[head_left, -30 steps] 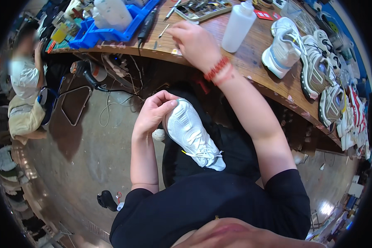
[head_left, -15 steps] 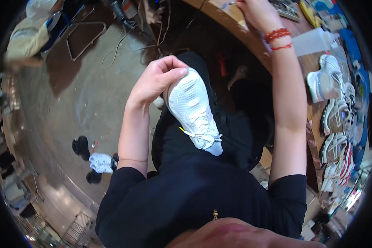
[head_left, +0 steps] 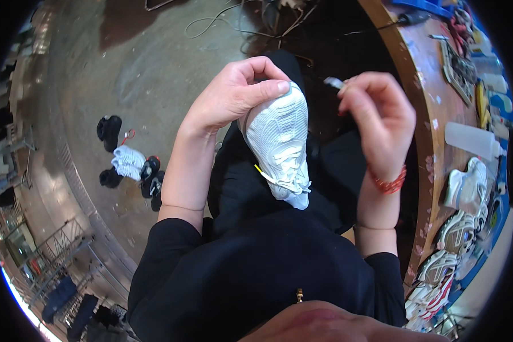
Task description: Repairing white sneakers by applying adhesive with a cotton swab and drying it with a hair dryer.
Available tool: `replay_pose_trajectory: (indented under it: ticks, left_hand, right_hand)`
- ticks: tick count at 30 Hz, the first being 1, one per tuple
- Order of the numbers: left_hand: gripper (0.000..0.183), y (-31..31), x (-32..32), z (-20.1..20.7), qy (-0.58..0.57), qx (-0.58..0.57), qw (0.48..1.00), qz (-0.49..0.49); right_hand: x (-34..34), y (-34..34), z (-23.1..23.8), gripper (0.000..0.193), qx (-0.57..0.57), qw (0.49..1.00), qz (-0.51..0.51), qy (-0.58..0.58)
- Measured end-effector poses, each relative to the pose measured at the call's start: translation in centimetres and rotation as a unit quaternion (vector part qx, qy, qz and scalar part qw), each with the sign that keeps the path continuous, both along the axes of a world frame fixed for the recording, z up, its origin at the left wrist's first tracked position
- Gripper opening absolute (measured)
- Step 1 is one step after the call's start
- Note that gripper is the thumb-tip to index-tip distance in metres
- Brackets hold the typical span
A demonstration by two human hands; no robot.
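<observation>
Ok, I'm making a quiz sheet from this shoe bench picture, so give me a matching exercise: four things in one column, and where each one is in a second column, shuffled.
Things:
1. white sneaker
2. small white-tipped tool
3. clear squeeze bottle
4. red bead bracelet

Places:
A. lying on the wooden workbench
B. around the right wrist
C. gripped at the toe by the left hand, over the lap
D. pinched in the right hand

Pairs: 1-C, 2-D, 3-A, 4-B
</observation>
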State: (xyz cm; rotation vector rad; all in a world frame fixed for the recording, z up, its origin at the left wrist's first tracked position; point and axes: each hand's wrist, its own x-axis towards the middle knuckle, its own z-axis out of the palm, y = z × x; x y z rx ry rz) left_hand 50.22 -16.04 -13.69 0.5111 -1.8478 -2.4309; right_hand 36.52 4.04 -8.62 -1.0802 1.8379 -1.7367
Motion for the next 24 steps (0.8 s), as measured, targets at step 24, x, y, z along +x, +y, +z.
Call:
replay_pose_trajectory:
  ticks: [24]
  left_hand:
    - [0.025, -2.1, 8.2, 0.7, 0.000, 0.010, 0.987, 0.158]
  right_hand:
    - [-3.4, -3.6, -8.4, 0.012, 0.198, 0.964, -0.111, 0.140]
